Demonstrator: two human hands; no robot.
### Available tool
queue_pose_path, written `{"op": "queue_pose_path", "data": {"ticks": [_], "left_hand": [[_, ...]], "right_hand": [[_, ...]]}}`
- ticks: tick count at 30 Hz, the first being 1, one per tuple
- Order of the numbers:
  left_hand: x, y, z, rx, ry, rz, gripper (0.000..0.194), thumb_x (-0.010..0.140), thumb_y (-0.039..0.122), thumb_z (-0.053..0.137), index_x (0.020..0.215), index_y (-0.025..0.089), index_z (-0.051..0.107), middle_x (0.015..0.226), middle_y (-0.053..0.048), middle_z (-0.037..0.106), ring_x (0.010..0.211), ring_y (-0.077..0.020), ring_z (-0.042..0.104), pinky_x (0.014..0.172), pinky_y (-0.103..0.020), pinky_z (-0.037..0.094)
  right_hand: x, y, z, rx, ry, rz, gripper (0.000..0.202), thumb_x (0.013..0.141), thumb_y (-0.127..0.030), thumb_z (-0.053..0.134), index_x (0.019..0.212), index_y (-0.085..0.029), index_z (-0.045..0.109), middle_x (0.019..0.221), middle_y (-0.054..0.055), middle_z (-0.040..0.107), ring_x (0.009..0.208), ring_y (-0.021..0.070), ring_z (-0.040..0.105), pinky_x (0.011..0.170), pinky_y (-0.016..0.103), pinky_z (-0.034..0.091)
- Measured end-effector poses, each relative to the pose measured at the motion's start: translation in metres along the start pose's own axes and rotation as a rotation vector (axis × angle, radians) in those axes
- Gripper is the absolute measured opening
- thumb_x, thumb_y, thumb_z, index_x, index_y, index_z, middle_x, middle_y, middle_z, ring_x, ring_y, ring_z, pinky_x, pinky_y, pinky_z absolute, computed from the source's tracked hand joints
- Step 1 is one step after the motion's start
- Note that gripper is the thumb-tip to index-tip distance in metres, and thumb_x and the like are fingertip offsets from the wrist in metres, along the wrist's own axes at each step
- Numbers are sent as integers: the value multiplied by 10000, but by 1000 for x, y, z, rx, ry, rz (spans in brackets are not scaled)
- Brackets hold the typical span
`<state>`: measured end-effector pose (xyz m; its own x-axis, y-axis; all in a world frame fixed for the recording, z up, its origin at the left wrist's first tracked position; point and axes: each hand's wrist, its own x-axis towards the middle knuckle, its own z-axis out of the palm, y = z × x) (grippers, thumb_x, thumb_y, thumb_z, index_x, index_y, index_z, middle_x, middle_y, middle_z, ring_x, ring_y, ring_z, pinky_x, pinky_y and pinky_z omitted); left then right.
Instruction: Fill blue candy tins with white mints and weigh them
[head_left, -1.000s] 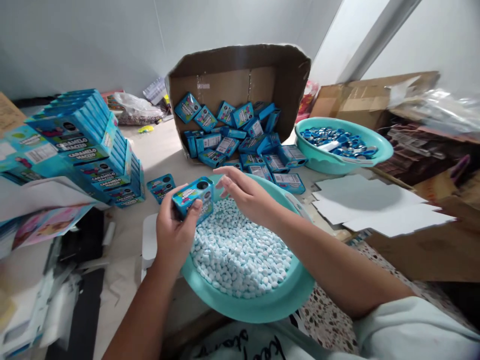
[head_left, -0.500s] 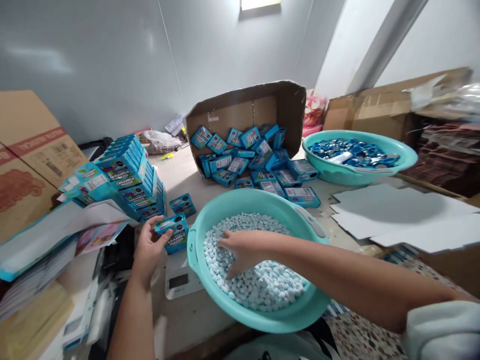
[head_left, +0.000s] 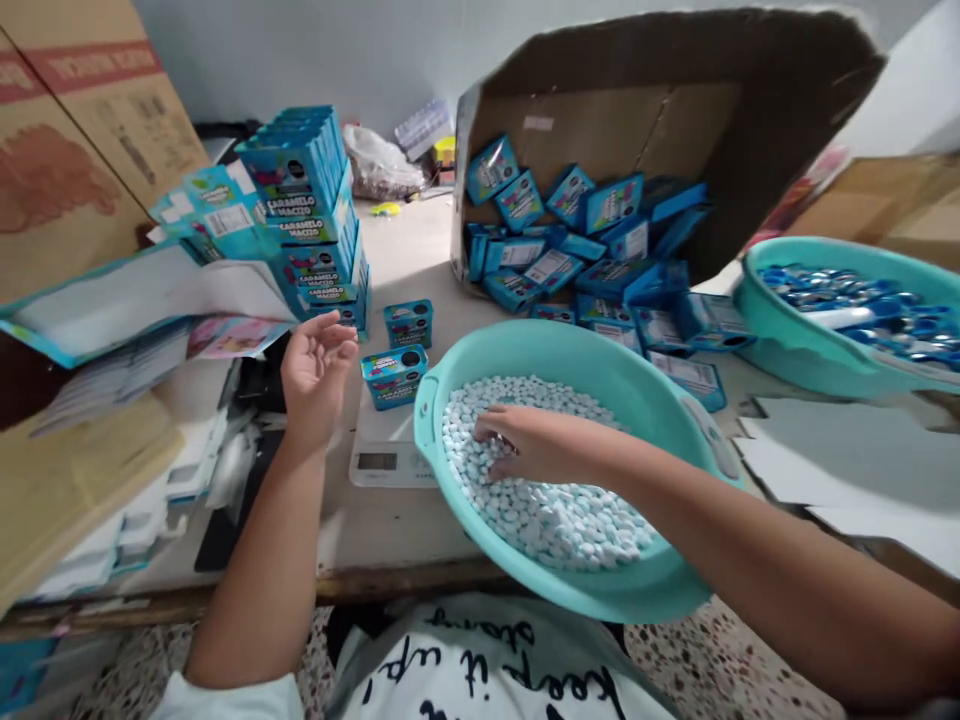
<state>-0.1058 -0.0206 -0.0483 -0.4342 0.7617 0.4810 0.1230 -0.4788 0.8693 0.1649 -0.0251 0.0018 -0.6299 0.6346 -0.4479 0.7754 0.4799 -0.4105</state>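
A turquoise basin (head_left: 570, 600) holds many small white-blue candies (head_left: 577, 520). My right hand (head_left: 525, 440) is among them with curled fingers; what its fingertips hold, if anything, is hidden. Left of the basin, my left hand (head_left: 319, 365) is raised, palm up, fingers apart and loosely bent, holding nothing. Beside it a small blue candy box (head_left: 394, 378) stands on a white scale (head_left: 394, 465), whose display shows at the front. A second blue box (head_left: 409, 325) stands just behind.
Stacked blue boxes (head_left: 319, 220) rise at the back left, near flat printed cartons (head_left: 135, 290). A tipped cardboard box (head_left: 585, 90) spills blue boxes behind the basin. Another turquoise basin (head_left: 802, 355) with blue-silver pieces stands at right, above white card sheets (head_left: 862, 460).
My left hand has let go of the blue box, which now stands on the scale. My right hand is still among the candies. The view has tilted down and moved closer.
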Motion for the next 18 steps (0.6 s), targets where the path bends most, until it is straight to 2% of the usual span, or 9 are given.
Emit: {"op": "queue_pose_path", "data": {"ticks": [3, 9, 13, 18], "left_hand": [[-7, 7, 6, 64, 82, 20, 436, 774, 546, 776, 993, 193, 645, 858, -18, 656, 815, -133, 630, 825, -290, 528], [-13, 16, 11, 110, 136, -8, 326, 855, 475, 696, 997, 191, 625, 869, -22, 676, 844, -144, 675, 821, -291, 545], [-12, 18, 7, 91, 154, 16, 291, 880, 451, 701, 1011, 201, 628, 873, -16, 683, 859, -146, 684, 828, -288, 552], [-6, 19, -3, 42, 164, 42, 224, 883, 393, 707, 997, 208, 657, 838, -4, 685, 812, -131, 679, 808, -277, 552]], "right_hand": [[0, -2, -1, -3, -13, 23, 237, 826, -189, 775, 1050, -166, 701, 1145, 133, 715, 988, 293, 664, 734, 330, 443], [1, 3, -1, 24, 37, 22, 116, 880, -177, 707, 987, -172, 752, 987, 99, 764, 823, 226, 666, 667, 305, 419], [2, 12, -6, 31, 184, -40, 89, 887, -227, 685, 919, -198, 762, 907, 62, 767, 752, 192, 654, 638, 282, 410], [-1, 16, -14, 81, 389, 41, 107, 872, -211, 657, 890, -193, 761, 803, 34, 754, 675, 160, 649, 626, 256, 444]]}}
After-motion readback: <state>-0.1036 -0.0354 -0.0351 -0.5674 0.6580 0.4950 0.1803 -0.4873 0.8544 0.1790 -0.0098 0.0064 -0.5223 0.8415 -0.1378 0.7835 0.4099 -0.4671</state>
